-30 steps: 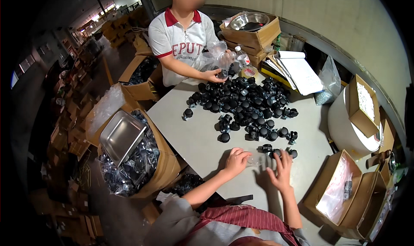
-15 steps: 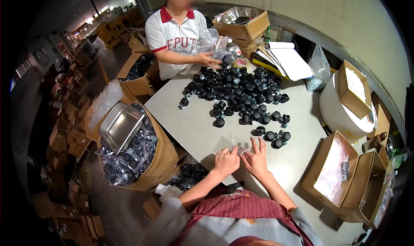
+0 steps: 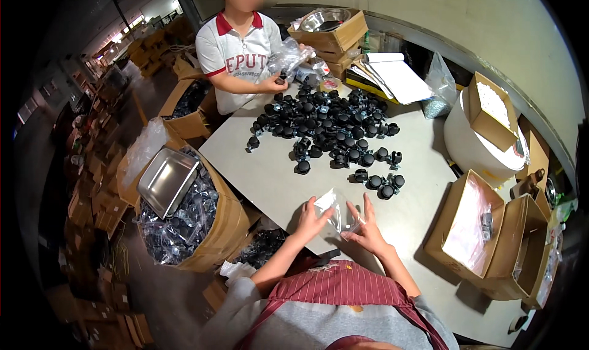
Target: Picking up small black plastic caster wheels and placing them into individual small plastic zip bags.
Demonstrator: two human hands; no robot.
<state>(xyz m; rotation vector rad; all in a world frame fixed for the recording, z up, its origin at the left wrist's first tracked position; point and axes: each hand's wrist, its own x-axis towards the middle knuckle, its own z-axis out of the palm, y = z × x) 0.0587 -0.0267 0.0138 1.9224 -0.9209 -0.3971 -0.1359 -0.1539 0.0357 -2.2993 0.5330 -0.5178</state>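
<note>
A small clear plastic bag [image 3: 336,210] is held between both my hands just above the near part of the grey table [image 3: 264,169]. My left hand [image 3: 311,220] pinches its left edge and my right hand [image 3: 365,226] grips its right side. A few black caster wheels [image 3: 379,183] lie just beyond the bag. A big heap of the same black casters [image 3: 325,124] covers the table's far half. Across the table a person in a white and red shirt holds a filled clear bag [image 3: 287,58].
On my left stands a round cardboard drum [image 3: 216,227] full of bagged parts, with a steel tray [image 3: 165,179] on top. Open cardboard boxes [image 3: 469,227] sit at my right, a white bucket [image 3: 478,144] behind them. Papers [image 3: 399,78] and a box with a steel bowl [image 3: 328,21] lie at the back.
My hands came together from flat on the table and now hold the clear bag up between them. The person opposite lifted their bag higher.
</note>
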